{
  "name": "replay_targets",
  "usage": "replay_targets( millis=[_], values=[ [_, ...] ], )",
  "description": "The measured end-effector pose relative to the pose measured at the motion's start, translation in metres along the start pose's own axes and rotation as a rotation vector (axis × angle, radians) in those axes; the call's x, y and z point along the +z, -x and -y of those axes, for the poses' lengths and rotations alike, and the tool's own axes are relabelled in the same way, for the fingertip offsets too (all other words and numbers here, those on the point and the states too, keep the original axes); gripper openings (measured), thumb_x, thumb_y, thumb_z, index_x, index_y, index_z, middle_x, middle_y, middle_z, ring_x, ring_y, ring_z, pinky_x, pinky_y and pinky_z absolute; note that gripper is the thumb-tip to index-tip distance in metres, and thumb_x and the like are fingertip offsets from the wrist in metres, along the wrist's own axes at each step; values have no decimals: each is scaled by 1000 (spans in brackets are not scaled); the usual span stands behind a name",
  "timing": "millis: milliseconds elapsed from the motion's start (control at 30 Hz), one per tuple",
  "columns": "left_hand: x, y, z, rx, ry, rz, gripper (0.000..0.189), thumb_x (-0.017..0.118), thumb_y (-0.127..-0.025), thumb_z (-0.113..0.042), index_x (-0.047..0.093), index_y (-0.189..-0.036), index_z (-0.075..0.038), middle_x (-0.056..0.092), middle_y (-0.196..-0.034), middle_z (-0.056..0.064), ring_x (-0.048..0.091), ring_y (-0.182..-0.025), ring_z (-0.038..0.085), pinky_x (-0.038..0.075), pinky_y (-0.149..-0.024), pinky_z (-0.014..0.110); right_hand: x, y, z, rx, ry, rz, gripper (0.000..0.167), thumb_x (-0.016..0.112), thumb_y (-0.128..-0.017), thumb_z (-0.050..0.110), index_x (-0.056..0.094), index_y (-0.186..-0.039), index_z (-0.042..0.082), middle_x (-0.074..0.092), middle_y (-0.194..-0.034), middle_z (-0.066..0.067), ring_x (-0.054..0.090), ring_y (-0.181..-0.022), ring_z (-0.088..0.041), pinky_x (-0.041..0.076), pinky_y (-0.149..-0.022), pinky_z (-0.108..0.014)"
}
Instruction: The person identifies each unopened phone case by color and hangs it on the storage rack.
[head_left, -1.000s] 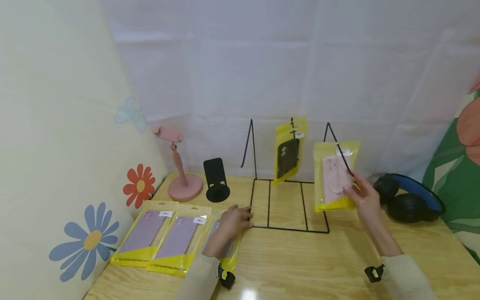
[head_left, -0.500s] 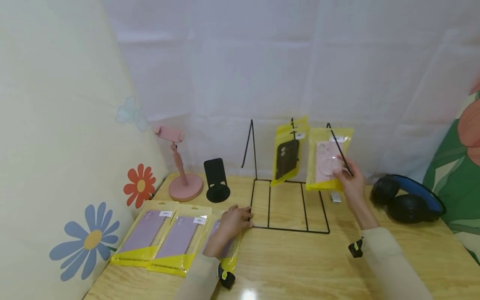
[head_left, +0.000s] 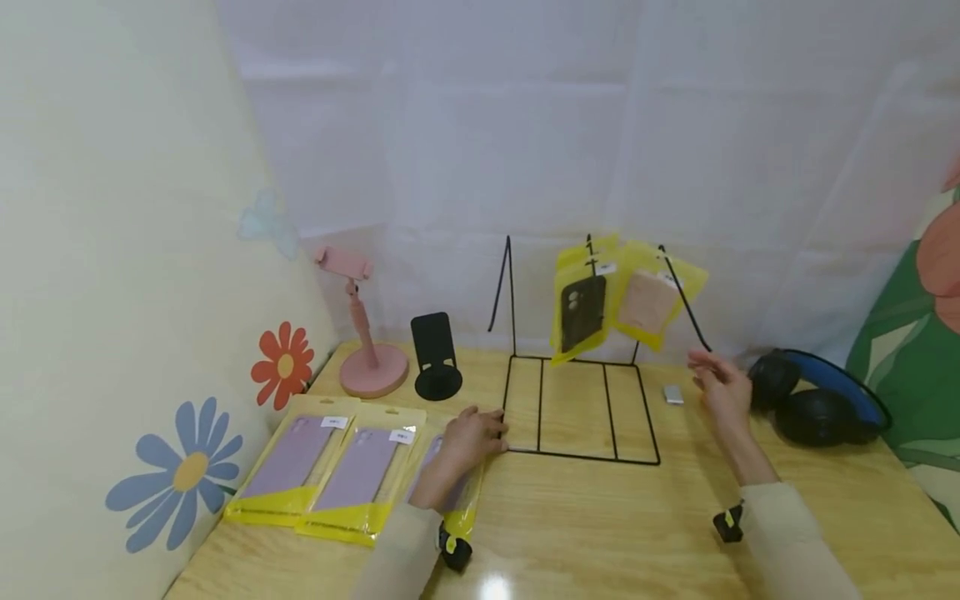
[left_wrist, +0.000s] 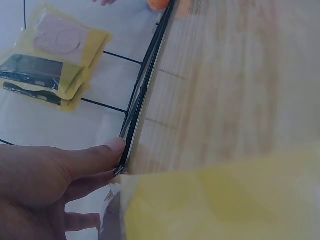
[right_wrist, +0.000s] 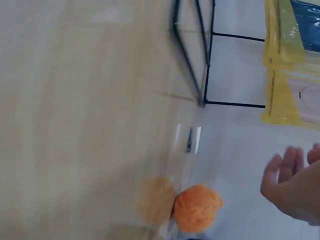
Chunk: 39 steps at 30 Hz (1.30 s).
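A black wire display rack (head_left: 577,455) with three upright hooks stands on the wooden table. My left hand (head_left: 468,442) pinches its front left corner between thumb and fingers, clearest in the left wrist view. On the middle hook hang packs with a black phone case (head_left: 583,312). A yellow pack with a pink phone case (head_left: 647,302) hangs tilted from the right hook, touching or overlapping them. My right hand (head_left: 723,392) is just below that hook's front tip, fingers loosely bent and holding nothing; the right wrist view shows it apart from the pink case's pack.
Several packs with purple phone cases (head_left: 356,471) lie at left, one partly under my left forearm. Behind them stand a pink phone stand (head_left: 371,367) and a black phone stand (head_left: 435,358). Headphones (head_left: 817,408) and a small silvery piece (head_left: 672,394) lie right; an orange ball (right_wrist: 197,207) shows too.
My right hand carried the pink case's pack back along the right hook, let go, and came forward and down. The pack now hangs tilted. My left hand stays at the rack's corner.
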<state>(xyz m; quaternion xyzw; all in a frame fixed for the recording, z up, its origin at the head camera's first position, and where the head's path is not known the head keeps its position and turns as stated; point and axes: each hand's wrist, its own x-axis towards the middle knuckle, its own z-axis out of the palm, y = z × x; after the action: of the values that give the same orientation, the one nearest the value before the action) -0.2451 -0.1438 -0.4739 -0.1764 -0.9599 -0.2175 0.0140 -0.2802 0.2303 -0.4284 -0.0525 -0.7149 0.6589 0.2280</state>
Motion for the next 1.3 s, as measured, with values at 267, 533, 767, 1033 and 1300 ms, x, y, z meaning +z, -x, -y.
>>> replay_targets(
  millis=[267,533,767,1033,1300],
  values=[
    [-2,-1,2,-5,-2,8,31,73,-85,-24,73,-112,-10,57,-135,9,42,-126,50,36,-95,66,-30,35,-15,-33,417,460,34,55,-98,8,55,-124,-14,59,-120,-30,63,-99,-17,50,-76,-21],
    [-3,-2,3,-17,21,8,31,72,-86,-23,72,-113,-10,55,-137,8,40,-127,51,34,-96,67,-25,56,-14,-119,636,644,39,62,-92,7,54,-125,-13,55,-124,-35,52,-111,-52,47,-88,-57],
    [-3,-4,2,-11,12,5,31,72,-86,-24,73,-114,-11,56,-137,7,40,-128,50,35,-96,67,-19,65,-11,-197,684,741,50,65,-92,13,50,-129,-16,50,-130,-36,47,-120,-51,39,-97,-60],
    [-1,-4,3,-17,12,10,32,73,-85,-25,72,-114,-11,56,-136,6,41,-128,50,35,-96,66,-13,66,-13,-241,749,779,59,69,-89,18,47,-131,-17,47,-132,-36,46,-122,-50,38,-99,-59],
    [1,-4,2,-26,30,23,33,72,-85,-24,72,-115,-11,55,-137,6,39,-129,50,34,-97,66,-6,66,-17,-318,918,726,48,72,-87,20,58,-124,-7,58,-125,-28,55,-113,-46,45,-88,-60]
  ],
)
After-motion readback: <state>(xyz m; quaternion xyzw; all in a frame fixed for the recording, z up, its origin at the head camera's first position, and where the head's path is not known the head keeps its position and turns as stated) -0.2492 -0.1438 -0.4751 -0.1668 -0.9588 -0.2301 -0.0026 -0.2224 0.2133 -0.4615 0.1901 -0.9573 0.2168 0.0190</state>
